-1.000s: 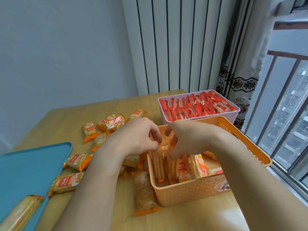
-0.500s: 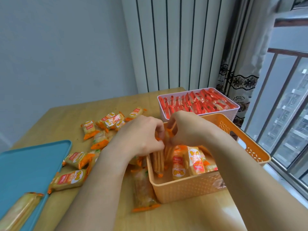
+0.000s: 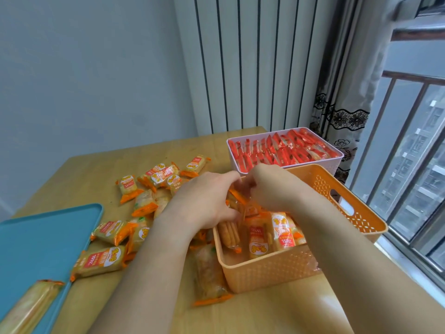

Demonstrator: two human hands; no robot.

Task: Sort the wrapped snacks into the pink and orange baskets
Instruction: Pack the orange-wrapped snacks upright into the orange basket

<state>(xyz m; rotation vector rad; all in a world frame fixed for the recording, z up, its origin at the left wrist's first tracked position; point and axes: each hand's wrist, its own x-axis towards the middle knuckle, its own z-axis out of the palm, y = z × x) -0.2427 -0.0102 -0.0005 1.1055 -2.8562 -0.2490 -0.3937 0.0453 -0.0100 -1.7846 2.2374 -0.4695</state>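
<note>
Now the left hand (image 3: 207, 201) and right hand (image 3: 272, 189) each pinch shiny orange snack packets (image 3: 229, 232) inside the holey orange plastic basket (image 3: 265, 271).

left hand (image 3: 204, 196), right hand (image 3: 272, 186) | pinching orange snacks (image 3: 237, 198) — inside orange basket (image 3: 265, 268)

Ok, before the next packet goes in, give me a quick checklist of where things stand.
1. Grip on standing packets in orange basket: ok, left hand and right hand hold them.
2. Room in orange basket: ok, bare floor shows at its near end.
3. Sorting in pink basket: ok, only red packets show.
4. Clearing the table: not ok, loose orange packets lie left of the orange basket.
5. Clearing the teal tray: not ok, one packet lies on it.
</note>
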